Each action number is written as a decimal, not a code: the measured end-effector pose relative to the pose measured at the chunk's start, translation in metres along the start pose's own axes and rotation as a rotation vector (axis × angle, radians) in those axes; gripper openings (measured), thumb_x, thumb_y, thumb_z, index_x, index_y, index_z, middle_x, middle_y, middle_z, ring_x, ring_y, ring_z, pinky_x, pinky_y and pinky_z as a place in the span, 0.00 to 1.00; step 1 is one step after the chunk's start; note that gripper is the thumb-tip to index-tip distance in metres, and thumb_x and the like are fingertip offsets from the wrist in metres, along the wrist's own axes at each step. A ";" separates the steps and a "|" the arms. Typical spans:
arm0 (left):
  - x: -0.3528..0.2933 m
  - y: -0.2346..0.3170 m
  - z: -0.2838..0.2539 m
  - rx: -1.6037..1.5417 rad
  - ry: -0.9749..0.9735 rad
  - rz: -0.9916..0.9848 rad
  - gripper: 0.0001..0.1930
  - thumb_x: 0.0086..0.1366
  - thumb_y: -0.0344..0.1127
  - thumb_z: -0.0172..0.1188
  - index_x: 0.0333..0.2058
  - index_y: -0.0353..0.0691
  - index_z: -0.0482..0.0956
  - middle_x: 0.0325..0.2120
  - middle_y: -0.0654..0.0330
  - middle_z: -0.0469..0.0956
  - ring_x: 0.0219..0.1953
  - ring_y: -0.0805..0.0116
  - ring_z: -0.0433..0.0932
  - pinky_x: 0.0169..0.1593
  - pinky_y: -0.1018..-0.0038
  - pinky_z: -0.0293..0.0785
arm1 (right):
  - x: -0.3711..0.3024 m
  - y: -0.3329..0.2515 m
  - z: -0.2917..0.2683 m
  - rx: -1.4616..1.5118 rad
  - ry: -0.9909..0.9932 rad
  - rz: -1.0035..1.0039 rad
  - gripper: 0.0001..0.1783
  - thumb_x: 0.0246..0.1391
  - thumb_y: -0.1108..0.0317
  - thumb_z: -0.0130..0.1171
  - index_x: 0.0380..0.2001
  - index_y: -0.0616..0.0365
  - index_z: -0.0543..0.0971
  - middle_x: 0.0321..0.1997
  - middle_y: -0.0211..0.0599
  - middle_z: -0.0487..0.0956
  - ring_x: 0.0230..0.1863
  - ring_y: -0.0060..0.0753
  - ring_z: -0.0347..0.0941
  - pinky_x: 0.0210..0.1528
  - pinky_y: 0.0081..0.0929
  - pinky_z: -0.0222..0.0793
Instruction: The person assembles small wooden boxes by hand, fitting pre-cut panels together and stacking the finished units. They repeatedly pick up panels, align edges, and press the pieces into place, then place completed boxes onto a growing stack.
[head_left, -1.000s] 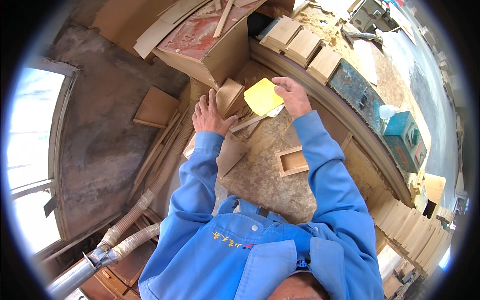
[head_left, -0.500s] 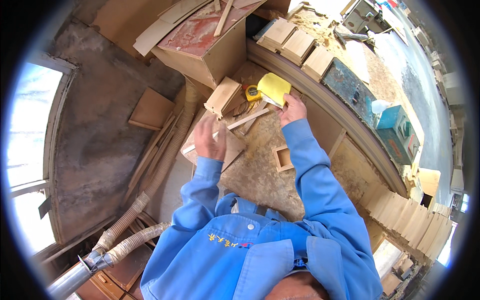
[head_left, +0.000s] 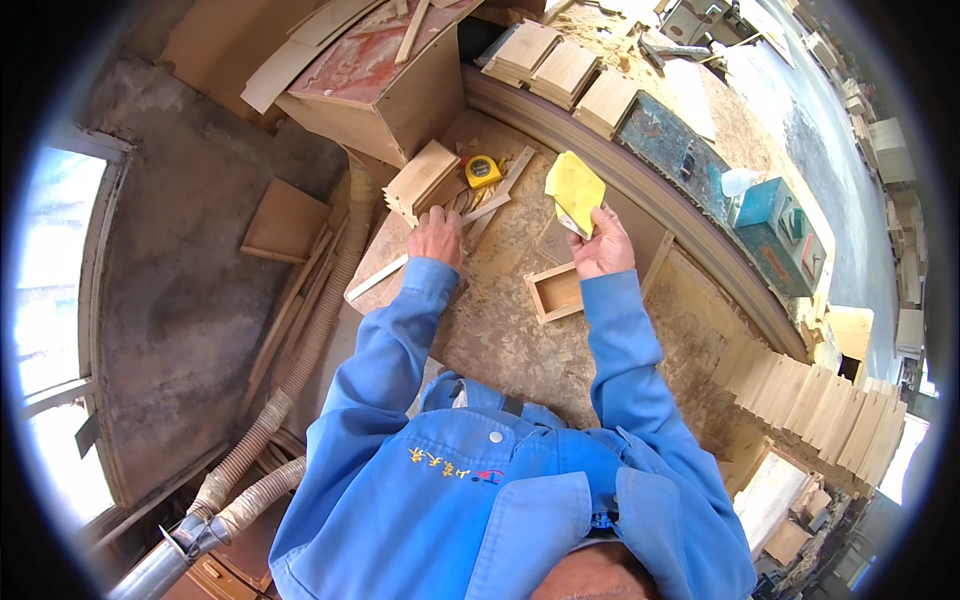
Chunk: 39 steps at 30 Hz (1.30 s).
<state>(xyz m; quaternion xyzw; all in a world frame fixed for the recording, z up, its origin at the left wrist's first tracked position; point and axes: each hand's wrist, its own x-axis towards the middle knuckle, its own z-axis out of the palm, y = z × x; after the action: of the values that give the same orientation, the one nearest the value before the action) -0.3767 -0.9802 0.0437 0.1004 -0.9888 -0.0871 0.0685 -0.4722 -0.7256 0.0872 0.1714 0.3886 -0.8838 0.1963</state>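
Observation:
My right hand pinches a folded yellow sheet of sandpaper, its pale underside showing, held up above the worktop. Over a thin wooden strip, my left hand rests with fingers curled, beside the near end of a small stack of boards. What those fingers grip, if anything, is hidden. Just past that hand lie a yellow tape measure and a few pencil-like items. Below my right hand sits a small open wooden box, tilted in view.
A large wooden box with a worn red top stands at the far left. Board stacks line the ledge beyond the rail, near a teal machine. More boards stand at right. A ribbed hose runs along the left.
My left hand has moved down onto the strip beside the board stack, its fingers curling. My right hand has drawn the sandpaper nearer and to the right. The view has shifted slightly.

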 end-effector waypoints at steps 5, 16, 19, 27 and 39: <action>-0.001 0.004 0.000 -0.021 0.072 0.042 0.06 0.62 0.35 0.62 0.35 0.43 0.75 0.35 0.55 0.74 0.36 0.53 0.80 0.36 0.58 0.79 | -0.001 0.007 0.006 -0.008 0.019 -0.002 0.16 0.67 0.67 0.55 0.57 0.50 0.75 0.51 0.30 0.82 0.46 0.31 0.79 0.38 0.29 0.72; -0.013 0.002 -0.098 -0.266 0.563 -0.008 0.07 0.59 0.26 0.68 0.36 0.41 0.82 0.31 0.55 0.79 0.34 0.59 0.82 0.33 0.67 0.78 | 0.005 0.023 0.008 -0.056 0.029 0.014 0.17 0.64 0.69 0.58 0.55 0.51 0.75 0.50 0.30 0.83 0.44 0.29 0.80 0.37 0.27 0.74; -0.026 -0.023 -0.126 -0.365 0.701 -0.059 0.08 0.61 0.21 0.66 0.38 0.39 0.82 0.33 0.56 0.79 0.33 0.65 0.80 0.35 0.72 0.77 | 0.009 0.033 0.018 -0.122 0.032 -0.049 0.17 0.63 0.70 0.59 0.54 0.54 0.75 0.47 0.33 0.83 0.41 0.27 0.81 0.36 0.26 0.75; -0.077 -0.102 -0.159 -0.203 0.925 -0.338 0.06 0.65 0.23 0.64 0.40 0.38 0.82 0.34 0.57 0.78 0.34 0.66 0.77 0.38 0.71 0.76 | 0.008 0.071 0.047 -0.446 -0.026 -0.118 0.17 0.60 0.73 0.59 0.52 0.63 0.78 0.42 0.35 0.83 0.38 0.22 0.80 0.37 0.23 0.77; -0.209 -0.259 -0.081 0.176 0.183 -1.051 0.14 0.69 0.36 0.58 0.53 0.49 0.76 0.45 0.51 0.77 0.43 0.46 0.81 0.46 0.54 0.79 | 0.005 0.100 0.069 -1.234 -0.101 -0.484 0.27 0.55 0.67 0.65 0.59 0.56 0.75 0.52 0.46 0.83 0.51 0.36 0.81 0.51 0.30 0.77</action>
<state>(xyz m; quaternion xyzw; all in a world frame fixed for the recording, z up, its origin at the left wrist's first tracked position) -0.1132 -1.1990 0.0500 0.5940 -0.7989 -0.0174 0.0931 -0.4392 -0.8404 0.0670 -0.1059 0.8411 -0.5254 0.0724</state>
